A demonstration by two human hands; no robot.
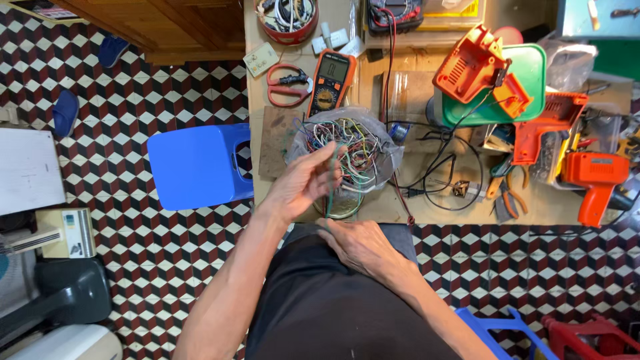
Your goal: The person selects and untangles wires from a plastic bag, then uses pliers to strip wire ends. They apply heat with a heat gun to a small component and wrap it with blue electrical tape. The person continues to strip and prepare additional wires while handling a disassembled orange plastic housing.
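My left hand point(303, 183) is raised over the bench edge, its fingers pinched on a thin green wire point(331, 187) that runs down from a clear plastic bag point(383, 143) full of tangled coloured wires point(347, 147). My right hand point(360, 243) rests low on my lap just below the bench edge, holding the lower end of the same green wire. The bag sits on the wooden workbench point(440, 210) right beyond my left hand.
An orange multimeter point(331, 81) and red-handled scissors point(288, 85) lie behind the bag. Orange tool housings point(477, 70), a green tray point(527, 87), pliers point(503, 190) and black cables point(447, 173) fill the right. A blue stool point(197, 165) stands left on the patterned tile floor.
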